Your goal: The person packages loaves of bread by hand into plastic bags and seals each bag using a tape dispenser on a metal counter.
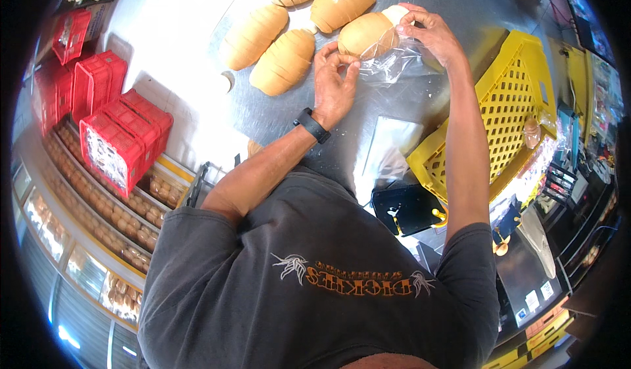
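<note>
A golden bread loaf [367, 35] lies on the metal table [296, 117], its near side partly inside a clear plastic bag [389, 66]. My left hand [337, 80], with a black band on the wrist, pinches the bag's edge at the loaf's left end. At the other end, the fingers of my right hand [431, 31] close on the bag's rim beside the loaf's pale tip. How much of the loaf they also touch is hard to see. Several more scored loaves lie beyond and to the left, among them one loaf [283, 62] near my left hand.
A yellow perforated crate [512, 93] stands to the right, close to my right forearm. Flat clear bags [389, 142] lie near my body, above a black tray [406, 209]. Red crates [125, 140] stand at left by shelves of packed rolls [118, 216].
</note>
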`<act>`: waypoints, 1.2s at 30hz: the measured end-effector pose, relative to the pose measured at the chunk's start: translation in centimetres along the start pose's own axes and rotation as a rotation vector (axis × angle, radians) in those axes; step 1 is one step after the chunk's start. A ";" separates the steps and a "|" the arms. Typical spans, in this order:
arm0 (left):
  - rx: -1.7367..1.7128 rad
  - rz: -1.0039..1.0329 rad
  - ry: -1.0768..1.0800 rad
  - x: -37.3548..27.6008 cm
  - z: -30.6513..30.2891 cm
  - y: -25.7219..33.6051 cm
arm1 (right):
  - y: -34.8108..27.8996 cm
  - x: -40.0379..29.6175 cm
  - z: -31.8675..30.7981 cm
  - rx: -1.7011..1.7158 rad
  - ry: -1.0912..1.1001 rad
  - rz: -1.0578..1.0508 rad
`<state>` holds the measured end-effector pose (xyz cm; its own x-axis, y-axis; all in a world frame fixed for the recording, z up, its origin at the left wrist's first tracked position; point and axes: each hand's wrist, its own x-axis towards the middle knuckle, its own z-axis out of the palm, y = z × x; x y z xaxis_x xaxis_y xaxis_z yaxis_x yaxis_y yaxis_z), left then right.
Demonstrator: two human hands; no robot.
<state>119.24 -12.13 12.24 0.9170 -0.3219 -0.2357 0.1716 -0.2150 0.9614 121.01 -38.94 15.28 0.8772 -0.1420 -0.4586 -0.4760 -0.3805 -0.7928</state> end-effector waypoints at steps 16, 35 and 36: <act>-0.025 -0.048 0.001 -0.2 -0.1 0.8 | -1.1 -4.6 7.8 -0.121 0.382 -0.102; 0.025 -0.037 -0.047 -3.0 -2.0 0.4 | 0.4 -6.3 8.7 0.383 0.344 -0.080; 0.057 -0.024 -0.055 -3.6 -2.6 0.5 | 0.5 -6.7 9.0 0.438 0.349 -0.079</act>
<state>116.97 -8.73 13.96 0.8915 -0.3659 -0.2672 0.1706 -0.2752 0.9461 114.32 -29.95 14.31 0.8441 -0.4506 -0.2905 -0.3245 0.0020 -0.9459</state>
